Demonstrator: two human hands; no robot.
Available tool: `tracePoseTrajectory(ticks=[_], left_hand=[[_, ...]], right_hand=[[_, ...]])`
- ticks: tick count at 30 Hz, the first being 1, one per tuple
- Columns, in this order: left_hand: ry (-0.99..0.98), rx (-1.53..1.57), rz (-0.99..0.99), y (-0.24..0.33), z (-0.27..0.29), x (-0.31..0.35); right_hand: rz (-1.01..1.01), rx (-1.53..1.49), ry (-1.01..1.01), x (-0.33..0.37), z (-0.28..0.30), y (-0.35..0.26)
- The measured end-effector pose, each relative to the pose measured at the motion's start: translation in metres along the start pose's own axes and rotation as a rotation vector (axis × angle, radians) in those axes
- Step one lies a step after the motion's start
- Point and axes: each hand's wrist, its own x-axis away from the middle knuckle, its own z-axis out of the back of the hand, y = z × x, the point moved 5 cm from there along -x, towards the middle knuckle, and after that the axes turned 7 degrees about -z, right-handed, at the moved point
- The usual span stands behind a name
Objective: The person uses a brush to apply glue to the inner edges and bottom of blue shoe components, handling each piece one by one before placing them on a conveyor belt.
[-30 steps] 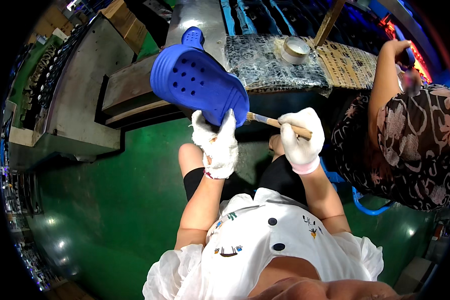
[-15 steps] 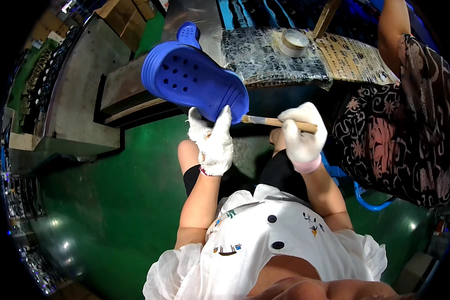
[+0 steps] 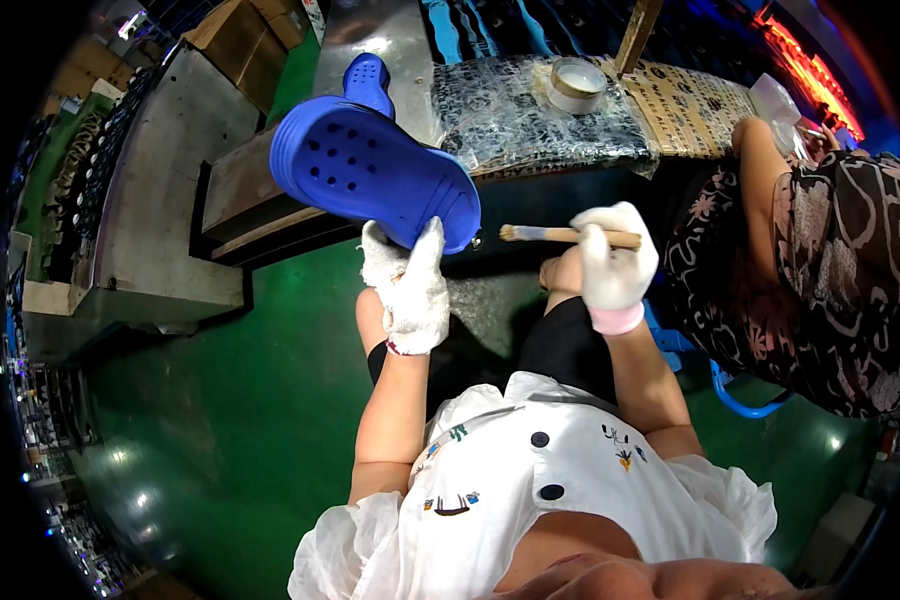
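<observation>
A blue clog (image 3: 370, 170) with holes in its upper is tilted in the air, and my left hand (image 3: 411, 285), in a white knit glove, is closed on its near end. My right hand (image 3: 615, 255), also in a white glove, is wrapped round a wooden-handled brush (image 3: 560, 235). The brush's bristles point left, a short way off the clog's right end, not touching it. Behind the held clog, a second blue clog (image 3: 368, 82) shows on the metal bench (image 3: 355, 40).
A round white tub (image 3: 576, 85) stands on the plastic-wrapped bench edge (image 3: 530, 130). At right a co-worker in a patterned garment (image 3: 820, 280) sits by a blue stool (image 3: 750, 405). To the left is a grey metal machine frame (image 3: 160, 190); cardboard boxes (image 3: 240, 45) lie beyond it.
The brush has drawn away to the right from the clog's edge. The held clog has shifted slightly left with my left hand. The co-worker's arm has come down over the bench.
</observation>
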Motion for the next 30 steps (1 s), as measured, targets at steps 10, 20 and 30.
tracePoseTrajectory(ticks=[10,20,30], left_hand=[[-0.556,-0.091,0.599,-0.043,-0.065,0.027],[-0.931,0.240,0.737,-0.141,-0.294,0.020],[-0.477,-0.704,-0.643,-0.075,-0.105,-0.137]], right_hand=[[-0.813,0.092,-0.046,0.146,-0.019,0.195],[-0.843,0.124,-0.265,0.137,-0.026,0.193],[-0.913,0.113,-0.281,0.153,-0.039,0.236]])
